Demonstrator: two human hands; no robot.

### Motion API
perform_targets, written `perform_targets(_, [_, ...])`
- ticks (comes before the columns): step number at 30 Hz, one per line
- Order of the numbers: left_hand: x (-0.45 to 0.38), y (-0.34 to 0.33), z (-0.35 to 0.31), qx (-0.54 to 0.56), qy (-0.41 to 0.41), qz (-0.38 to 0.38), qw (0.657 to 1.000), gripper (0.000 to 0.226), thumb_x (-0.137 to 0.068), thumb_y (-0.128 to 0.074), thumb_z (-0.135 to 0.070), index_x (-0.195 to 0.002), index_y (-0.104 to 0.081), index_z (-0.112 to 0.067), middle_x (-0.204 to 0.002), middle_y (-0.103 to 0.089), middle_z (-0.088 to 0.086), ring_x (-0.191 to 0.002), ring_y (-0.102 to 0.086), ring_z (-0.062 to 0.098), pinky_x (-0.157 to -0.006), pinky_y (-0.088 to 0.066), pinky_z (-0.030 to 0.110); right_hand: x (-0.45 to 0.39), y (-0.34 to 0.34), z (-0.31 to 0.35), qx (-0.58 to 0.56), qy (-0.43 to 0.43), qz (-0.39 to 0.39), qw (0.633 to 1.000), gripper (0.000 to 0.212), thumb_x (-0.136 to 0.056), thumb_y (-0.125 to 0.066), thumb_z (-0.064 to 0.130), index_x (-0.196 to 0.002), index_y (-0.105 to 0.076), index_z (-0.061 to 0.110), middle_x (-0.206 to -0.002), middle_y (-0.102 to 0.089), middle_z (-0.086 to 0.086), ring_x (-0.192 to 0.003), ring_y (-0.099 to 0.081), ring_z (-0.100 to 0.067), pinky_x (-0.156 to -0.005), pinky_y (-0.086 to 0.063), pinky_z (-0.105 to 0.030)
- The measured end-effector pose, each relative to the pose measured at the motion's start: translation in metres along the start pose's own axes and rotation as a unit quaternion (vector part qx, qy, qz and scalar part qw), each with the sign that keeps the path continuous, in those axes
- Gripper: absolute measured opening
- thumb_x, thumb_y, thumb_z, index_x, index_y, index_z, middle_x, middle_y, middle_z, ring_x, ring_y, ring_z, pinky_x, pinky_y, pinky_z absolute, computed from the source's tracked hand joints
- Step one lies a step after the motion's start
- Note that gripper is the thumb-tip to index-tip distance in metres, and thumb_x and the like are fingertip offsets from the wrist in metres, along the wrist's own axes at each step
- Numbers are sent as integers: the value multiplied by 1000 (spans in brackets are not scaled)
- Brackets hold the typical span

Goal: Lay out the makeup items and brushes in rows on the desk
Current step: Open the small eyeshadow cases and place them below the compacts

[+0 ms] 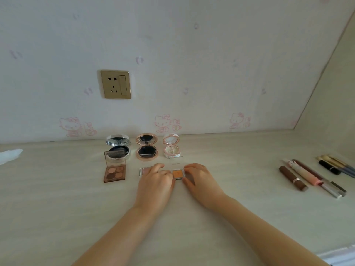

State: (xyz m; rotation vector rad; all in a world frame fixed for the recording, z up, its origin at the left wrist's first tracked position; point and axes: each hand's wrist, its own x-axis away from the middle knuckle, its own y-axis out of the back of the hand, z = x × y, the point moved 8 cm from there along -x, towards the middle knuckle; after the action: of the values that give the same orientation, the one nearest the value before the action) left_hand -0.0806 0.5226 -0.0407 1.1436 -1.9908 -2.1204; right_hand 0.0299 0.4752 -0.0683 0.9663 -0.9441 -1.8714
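Observation:
A long clear palette (177, 174) with pink and orange pans lies flat at mid-desk. My left hand (156, 181) covers its left half with curled fingers on top. My right hand (197, 176) holds its right end between thumb and fingers. Left of it stands an open brown eyeshadow palette (114, 170). Behind, in a row near the wall, stand three open compacts: silver (118, 147), rose-gold (146, 147) and white-pink (171, 145). At the far right lie tubes and lipsticks (307, 177) and several brushes (337, 166).
The pale wood desk (230, 217) meets a patterned wall with a gold socket (115, 84). A side panel (330, 104) closes the right corner. A white tissue (9, 155) lies at the far left edge.

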Motion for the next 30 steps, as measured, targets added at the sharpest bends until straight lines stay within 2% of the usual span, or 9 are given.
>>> perform_targets(3, [-5, 0, 3, -1, 6, -3, 1000, 14, -59, -88, -16, -61, -74, -16, -63, -71, -8, -88, -70, 19, -72, -54, 28, -8, -1, 0, -1, -4, -1, 1000, 29, -95, -50, 19, -120, -61, 7, -129, -55, -5, -124, -43, -22, -103, -31, -21])
perform_targets(6, [-9, -4, 8, 18, 6, -10, 1000, 4, -75, -77, -15, -72, -76, -12, -73, -74, -3, -100, -67, 22, -82, -52, 30, -13, -4, -1, 0, -5, -4, 1000, 30, -96, -49, 18, -123, -59, 8, -130, -54, -5, -125, -42, -22, -104, -30, -22])
perform_targets(8, [-11, -11, 13, 17, 24, 8, 1000, 15, -89, -63, -19, -88, -76, -12, -89, -75, -3, -115, -59, 20, -93, -46, 31, -14, -5, -1, 3, -6, -11, 1000, 31, -97, -48, 17, -124, -59, 7, -131, -53, -6, -125, -42, -23, -104, -30, -22])
perform_targets(13, [-12, -15, 18, 17, 38, 8, 999, 17, -91, -59, -18, -93, -75, -12, -96, -74, -1, -120, -55, 20, -96, -43, 31, -15, -6, -1, 9, -1, -19, 1000, 31, -97, -47, 18, -124, -58, 8, -130, -53, -6, -124, -43, -23, -104, -30, -22])
perform_targets(18, [-10, -12, 18, -1, 54, 15, 998, 6, -80, -70, -13, -81, -75, -10, -80, -75, 2, -109, -62, 25, -87, -49, 34, -15, -5, -2, -3, -13, -12, 1000, 31, -96, -48, 18, -124, -56, 7, -129, -54, -7, -125, -42, -24, -104, -32, -24])
perform_targets(23, [-8, 0, 7, 7, 57, 14, 998, 16, -71, -80, -21, -78, -74, -8, -74, -72, 5, -100, -65, 27, -76, -53, 40, -5, 6, -11, 0, -23, -4, 1000, 41, -95, -48, 17, -135, -48, 7, -136, -51, -7, -132, -36, -23, -107, -27, -24])
perform_targets(27, [-10, 8, -15, 20, 37, -13, 999, 13, -65, -84, -19, -68, -73, -12, -65, -68, 2, -90, -67, 23, -64, -52, 34, 12, 31, -29, 11, -31, -22, 999, 40, -97, -47, 20, -136, -47, 10, -137, -51, -4, -134, -36, -21, -108, -26, -23])
perform_targets(30, [-14, 1, -33, 63, 26, -14, 998, 14, -82, -69, -25, -88, -75, -14, -84, -71, 0, -109, -59, 17, -79, -47, 33, 32, 54, -44, 27, -35, -40, 998, 39, -97, -49, 22, -134, -49, 12, -135, -52, -3, -133, -37, -19, -106, -27, -22])
